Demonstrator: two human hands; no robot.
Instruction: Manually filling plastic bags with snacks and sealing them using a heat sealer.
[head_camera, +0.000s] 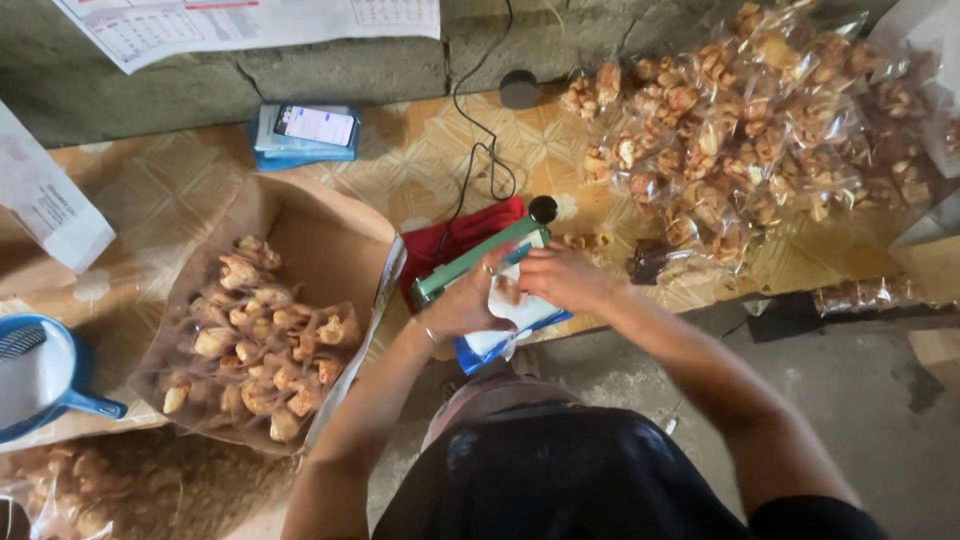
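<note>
Both the left hand (462, 303) and right hand (562, 277) close on a small clear bag (512, 305) lying across the green heat sealer (470, 262), right hand nearer its knob end

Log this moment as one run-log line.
left hand: holds small bag | right hand: on same bag | heat sealer: under bag | sealed snack bags: piled right

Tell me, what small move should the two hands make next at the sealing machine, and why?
Probably press the green sealer arm down. Both the left hand and the right hand hold a small bag at the sealer, its arm looks raised, and a pile of filled bags lies beyond.
</note>
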